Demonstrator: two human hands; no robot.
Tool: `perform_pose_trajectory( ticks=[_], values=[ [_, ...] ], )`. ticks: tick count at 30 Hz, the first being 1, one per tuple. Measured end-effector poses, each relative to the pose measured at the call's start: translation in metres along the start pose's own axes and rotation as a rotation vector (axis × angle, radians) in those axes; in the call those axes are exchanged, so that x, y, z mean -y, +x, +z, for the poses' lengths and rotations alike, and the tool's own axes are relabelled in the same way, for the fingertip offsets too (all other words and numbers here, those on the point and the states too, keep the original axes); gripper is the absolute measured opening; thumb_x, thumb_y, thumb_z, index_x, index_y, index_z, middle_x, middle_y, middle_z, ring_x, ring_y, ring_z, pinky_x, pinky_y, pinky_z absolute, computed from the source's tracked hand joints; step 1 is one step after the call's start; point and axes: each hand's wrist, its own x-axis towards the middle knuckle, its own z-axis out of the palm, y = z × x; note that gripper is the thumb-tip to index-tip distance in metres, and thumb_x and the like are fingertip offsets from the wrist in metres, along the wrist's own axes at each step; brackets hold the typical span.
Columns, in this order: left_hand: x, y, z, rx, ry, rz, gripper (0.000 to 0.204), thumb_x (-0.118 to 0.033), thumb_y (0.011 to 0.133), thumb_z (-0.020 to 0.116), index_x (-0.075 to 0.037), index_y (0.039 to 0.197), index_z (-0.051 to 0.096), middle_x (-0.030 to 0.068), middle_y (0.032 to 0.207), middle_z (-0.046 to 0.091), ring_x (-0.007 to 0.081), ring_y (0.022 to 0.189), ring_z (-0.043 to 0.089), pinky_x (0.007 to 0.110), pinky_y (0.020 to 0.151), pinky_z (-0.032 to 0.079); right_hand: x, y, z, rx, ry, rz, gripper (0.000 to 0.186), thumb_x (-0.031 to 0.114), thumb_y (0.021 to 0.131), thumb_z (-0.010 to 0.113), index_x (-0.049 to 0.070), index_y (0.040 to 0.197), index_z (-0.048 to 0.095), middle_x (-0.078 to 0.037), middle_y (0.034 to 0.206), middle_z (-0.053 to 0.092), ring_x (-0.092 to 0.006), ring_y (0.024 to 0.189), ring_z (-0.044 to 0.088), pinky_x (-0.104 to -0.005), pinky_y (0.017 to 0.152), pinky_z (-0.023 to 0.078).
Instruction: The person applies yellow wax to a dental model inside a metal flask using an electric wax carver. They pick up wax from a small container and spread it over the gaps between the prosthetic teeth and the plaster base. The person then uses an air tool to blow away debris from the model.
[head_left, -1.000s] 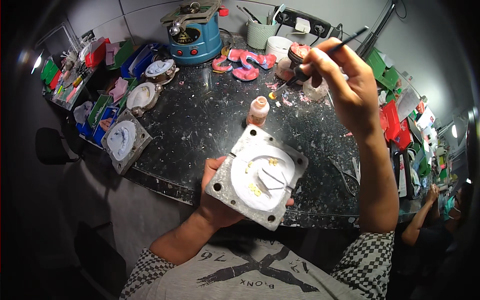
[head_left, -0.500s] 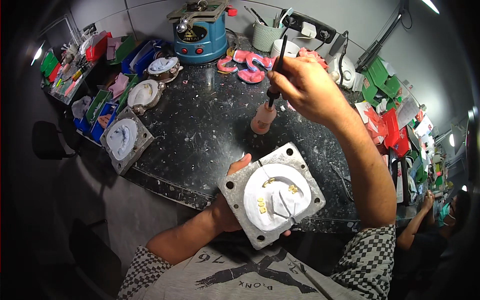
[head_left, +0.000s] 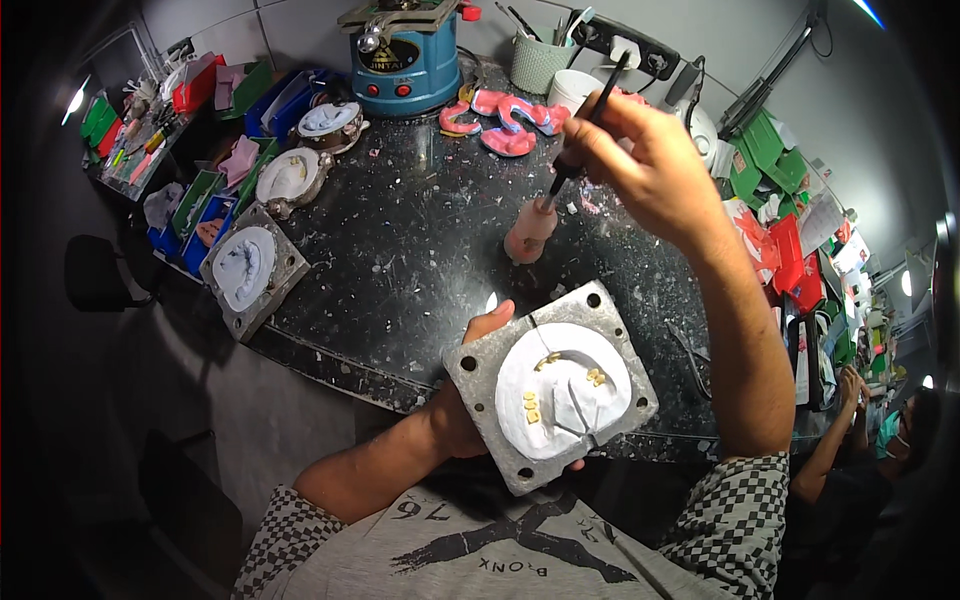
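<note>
Two grips at one black bench

Far left: plaster-filled flasks lie along the bench edge. Left hand grips a square metal flask by its left side, above the near edge; yellow pieces sit in its white plaster. Beyond it stands a small pink bottle. Right hand pinches a slim dark tool, its lower end at the bottle mouth; insertion depth unclear.
</note>
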Motion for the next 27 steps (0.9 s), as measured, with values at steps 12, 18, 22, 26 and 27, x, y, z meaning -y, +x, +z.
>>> perform_pose_trajectory(
  ticks=[12, 18, 22, 26, 27],
  values=[
    [-0.004, 0.003, -0.007, 0.106, -0.150, -0.010, 0.090, -0.076, 0.090, 0.043, -0.015, 0.155, 0.037, 0.0239, 0.155, 0.039, 0.0553, 0.132, 0.046, 0.087, 0.094, 0.032, 0.004, -0.010, -0.016, -0.262, 0.105, -0.232, 0.021, 0.020, 0.101, 0.064, -0.001, 0.103, 0.067, -0.006, 0.084, 0.073, -0.0084, 0.069, 0.065, -0.0250, 0.061, 0.052],
    [0.004, 0.004, -0.004, 0.030, -0.041, 0.213, 0.085, -0.070, 0.095, 0.038, -0.008, 0.153, 0.037, 0.0212, 0.147, 0.049, 0.0423, 0.127, 0.055, 0.066, 0.102, 0.042, 0.046, -0.057, -0.042, -0.291, 0.069, -0.219, 0.026, 0.016, 0.103, 0.051, -0.006, 0.099, 0.063, -0.009, 0.084, 0.064, -0.0108, 0.066, 0.057, -0.0361, 0.093, 0.048],
    [0.011, 0.007, 0.000, -0.042, 0.122, 0.334, 0.084, -0.067, 0.097, 0.036, -0.004, 0.153, 0.036, 0.0193, 0.146, 0.051, 0.0326, 0.129, 0.057, 0.047, 0.111, 0.045, 0.054, -0.100, -0.057, -0.110, -0.087, -0.249, 0.028, 0.028, 0.102, 0.054, 0.005, 0.087, 0.061, 0.000, 0.066, 0.056, -0.0085, 0.060, 0.053, -0.0575, 0.116, 0.029],
    [0.015, 0.006, -0.003, -0.068, 0.290, 0.379, 0.085, -0.067, 0.097, 0.036, -0.001, 0.152, 0.036, 0.0194, 0.144, 0.052, 0.0315, 0.129, 0.057, 0.046, 0.110, 0.046, 0.067, -0.130, -0.054, -0.033, -0.180, -0.207, 0.034, 0.037, 0.101, 0.058, 0.008, 0.084, 0.063, 0.002, 0.061, 0.058, -0.0111, 0.063, 0.056, -0.0570, 0.116, 0.029],
    [0.016, 0.005, -0.008, -0.016, 0.282, 0.402, 0.079, -0.062, 0.100, 0.036, -0.001, 0.149, 0.039, 0.0166, 0.139, 0.057, 0.0275, 0.125, 0.060, 0.043, 0.109, 0.047, 0.065, -0.134, -0.050, -0.048, -0.202, -0.218, 0.036, 0.039, 0.100, 0.059, 0.008, 0.082, 0.064, 0.002, 0.060, 0.058, -0.0121, 0.064, 0.057, -0.0571, 0.115, 0.030]
  ],
)
